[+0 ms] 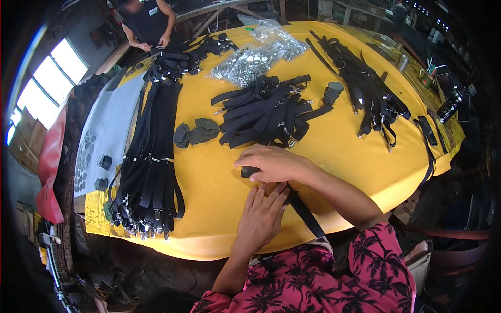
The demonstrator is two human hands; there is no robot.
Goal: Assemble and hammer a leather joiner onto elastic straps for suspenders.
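At the near middle of the yellow-covered table, my right hand (pixel 271 163) comes across from the right, its thumb and fingers closed on a black piece (pixel 249 171), which looks like a strap end. My left hand (pixel 261 211) lies just nearer to me, fingers stretched out and tips close to the right hand. From beside my left fingertips a black strap (pixel 305 213) runs down over the table's near edge; its link to the held piece is hidden under my hands. Just beyond lies a pile of black straps (pixel 266 112) with metal clips.
Long bundled straps (pixel 151 172) lie left, another strap heap (pixel 360 78) far right. Dark fabric patches (pixel 203 130) sit left of the pile. Clear bags of metal parts (pixel 245 62) lie beyond. Grey sheeting (pixel 112 120) covers the left side. A person (pixel 148 26) works at the far left.
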